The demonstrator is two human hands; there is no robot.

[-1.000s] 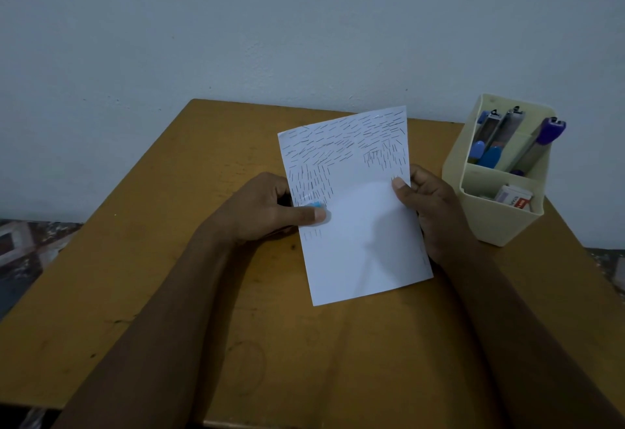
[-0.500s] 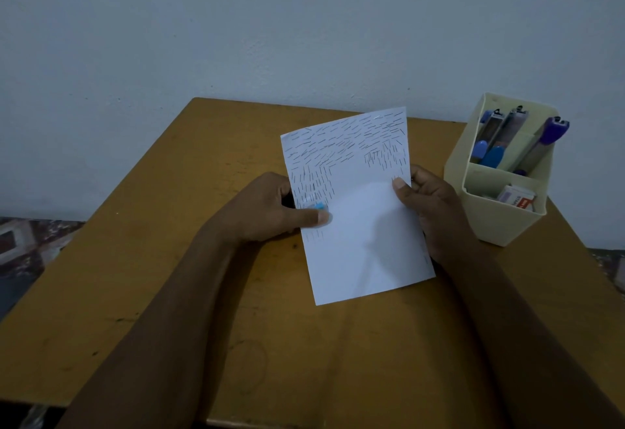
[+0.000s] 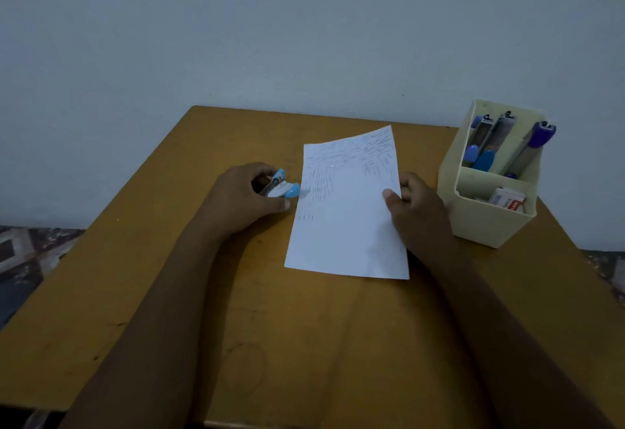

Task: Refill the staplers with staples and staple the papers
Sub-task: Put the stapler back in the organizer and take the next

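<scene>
You are at the stapling step: your left hand (image 3: 248, 198) is curled round the small blue stapler (image 3: 282, 188), its nose just off the left edge of the paper (image 3: 351, 229), while your right hand (image 3: 421, 217) pinches the right edge, thumb on top. Next, I judge, you need to slide the nose over a bare stretch of that edge and squeeze. The sheet lies in the middle of the surface (image 3: 152, 276), its far half thick with staples and its near half blank.

Wooden table (image 3: 169, 293) — paper (image 3: 345, 225), organizer (image 3: 487, 222)

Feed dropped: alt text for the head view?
The left hand grips a blue stapler beside the left edge of a paper, which the right hand pinches at its right edge. A cream holder of staplers stands to the right.
</scene>
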